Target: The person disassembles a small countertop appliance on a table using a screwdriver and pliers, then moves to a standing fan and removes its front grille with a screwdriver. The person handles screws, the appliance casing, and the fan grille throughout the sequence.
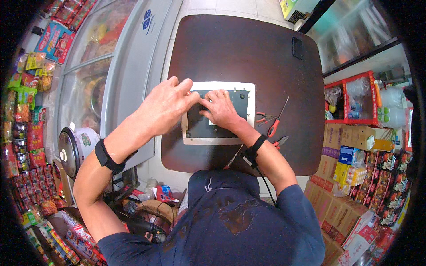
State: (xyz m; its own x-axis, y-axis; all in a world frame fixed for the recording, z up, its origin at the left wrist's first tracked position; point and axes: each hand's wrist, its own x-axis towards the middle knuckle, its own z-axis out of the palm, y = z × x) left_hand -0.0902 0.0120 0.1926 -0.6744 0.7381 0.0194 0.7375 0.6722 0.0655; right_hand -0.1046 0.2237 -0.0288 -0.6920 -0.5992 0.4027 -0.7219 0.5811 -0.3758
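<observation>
Head view: red screwdriver (pixel 273 128), pliers (pixel 281 142) beside device (pixel 206 130); left hand (pixel 171 103), right hand (pixel 220 109), grips unclear.

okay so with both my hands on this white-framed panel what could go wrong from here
The screwdriver beside the near edge of the table might get knocked off. The cable hanging from the right wristband could snag as that arm moves. The left hand and right hand crowd together over the panel, so a slip there might go unseen.
</observation>
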